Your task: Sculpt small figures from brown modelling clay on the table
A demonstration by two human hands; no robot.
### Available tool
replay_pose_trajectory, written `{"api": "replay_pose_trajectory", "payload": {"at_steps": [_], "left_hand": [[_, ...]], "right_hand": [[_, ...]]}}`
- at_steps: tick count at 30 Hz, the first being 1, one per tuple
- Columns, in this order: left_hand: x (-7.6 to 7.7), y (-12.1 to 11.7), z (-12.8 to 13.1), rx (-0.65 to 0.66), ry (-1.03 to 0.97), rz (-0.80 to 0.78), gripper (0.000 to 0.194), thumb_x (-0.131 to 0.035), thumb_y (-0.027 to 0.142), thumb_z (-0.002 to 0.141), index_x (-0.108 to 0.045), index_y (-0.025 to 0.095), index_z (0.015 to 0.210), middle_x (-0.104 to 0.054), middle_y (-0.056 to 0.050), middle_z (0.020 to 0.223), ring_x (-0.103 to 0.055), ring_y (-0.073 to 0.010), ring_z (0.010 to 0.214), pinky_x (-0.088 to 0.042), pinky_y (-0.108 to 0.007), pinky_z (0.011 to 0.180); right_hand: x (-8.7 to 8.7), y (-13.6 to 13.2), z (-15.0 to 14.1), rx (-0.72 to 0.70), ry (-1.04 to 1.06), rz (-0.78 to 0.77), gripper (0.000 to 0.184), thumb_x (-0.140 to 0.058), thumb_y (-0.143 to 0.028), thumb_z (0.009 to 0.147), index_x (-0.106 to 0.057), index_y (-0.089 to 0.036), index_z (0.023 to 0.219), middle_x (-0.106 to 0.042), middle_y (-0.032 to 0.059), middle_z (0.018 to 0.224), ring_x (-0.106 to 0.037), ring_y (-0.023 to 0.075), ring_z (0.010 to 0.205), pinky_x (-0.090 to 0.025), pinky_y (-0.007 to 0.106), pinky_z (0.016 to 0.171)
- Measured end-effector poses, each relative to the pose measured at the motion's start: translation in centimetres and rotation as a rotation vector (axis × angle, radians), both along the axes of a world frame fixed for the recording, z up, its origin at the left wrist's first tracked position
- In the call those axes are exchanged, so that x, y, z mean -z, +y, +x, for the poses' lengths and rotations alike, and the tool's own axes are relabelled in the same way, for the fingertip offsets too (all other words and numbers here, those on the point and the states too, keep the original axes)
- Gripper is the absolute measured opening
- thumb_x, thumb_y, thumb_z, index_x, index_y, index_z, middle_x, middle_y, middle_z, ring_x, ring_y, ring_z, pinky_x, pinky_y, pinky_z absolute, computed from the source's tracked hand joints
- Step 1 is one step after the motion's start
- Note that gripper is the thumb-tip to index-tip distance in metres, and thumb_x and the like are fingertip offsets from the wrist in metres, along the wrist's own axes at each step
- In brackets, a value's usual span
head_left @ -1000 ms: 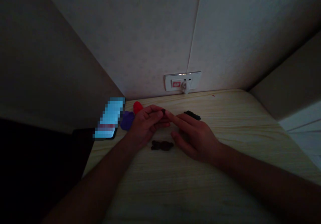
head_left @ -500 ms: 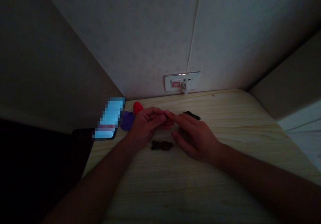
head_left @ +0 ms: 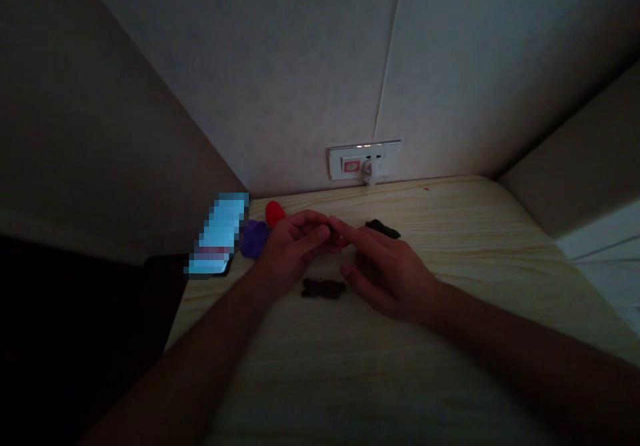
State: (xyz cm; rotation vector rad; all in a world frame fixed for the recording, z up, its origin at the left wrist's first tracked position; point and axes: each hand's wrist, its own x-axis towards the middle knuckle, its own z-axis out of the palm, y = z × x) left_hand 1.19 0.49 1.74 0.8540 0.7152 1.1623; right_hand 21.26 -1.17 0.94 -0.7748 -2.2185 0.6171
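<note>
In the head view, I see two bare hands meeting above a pale wood-grained bench (head_left: 375, 379), in rather dim light. The left hand (head_left: 293, 246) has its thumb drawn in against its curled fingers, pinching a small dark piece (head_left: 331, 229), of which little more than a speck shows. The right hand (head_left: 393, 266) reaches across with its index fingertip right at that piece, touching the left fingertips, while its thumb stands apart, so it is not closed on anything I can make out. Below the meeting fingers, on the side nearer the person, a lumpy dark brown figure (head_left: 324, 289) lies flat on the bench, its length running left to right. Just beyond the right hand's knuckles lies a blackish lump (head_left: 384, 229). Beside the left hand, on its far left, sit a purple lump (head_left: 254, 239) and a bright red lump (head_left: 275, 213), close to each other. Farther left a phone (head_left: 220, 233) lies at the bench's edge, its lit screen blurred into blocks. Behind it all, a socket plate (head_left: 345, 166) is set low in the patterned wall (head_left: 300, 79), with a whitish plug (head_left: 369, 173) pushed into it.
</note>
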Motion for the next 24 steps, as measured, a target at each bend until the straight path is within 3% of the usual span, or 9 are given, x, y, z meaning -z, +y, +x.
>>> {"api": "replay_pose_trajectory", "payload": {"at_steps": [15, 24], "left_hand": [[0.07, 0.06, -0.34, -0.030, -0.030, -0.021, 0.024, -0.093, 0.021, 0.068, -0.077, 0.016, 0.084, -0.080, -0.003, 0.078, -0.076, -0.0160, 0.069, -0.063, -0.027, 0.068], [0.26, 0.20, -0.49, -0.061, -0.019, -0.044, 0.026, -0.094, 0.021, 0.066, -0.077, 0.014, 0.084, -0.081, -0.004, 0.080, -0.076, -0.0147, 0.066, -0.063, -0.024, 0.068]], "right_hand": [[0.11, 0.02, 0.24, -0.058, 0.066, -0.086, 0.074, -0.058, -0.020, 0.095, -0.027, -0.023, 0.162, -0.070, 0.0096, 0.121, -0.060, 0.0111, 0.064, -0.052, 0.026, 0.060], [0.26, 0.15, 0.21, -0.090, 0.056, -0.063, 0.073, -0.057, -0.020, 0.096, -0.028, -0.023, 0.162, -0.071, 0.0077, 0.113, -0.059, 0.0111, 0.063, -0.053, 0.026, 0.062]]}}
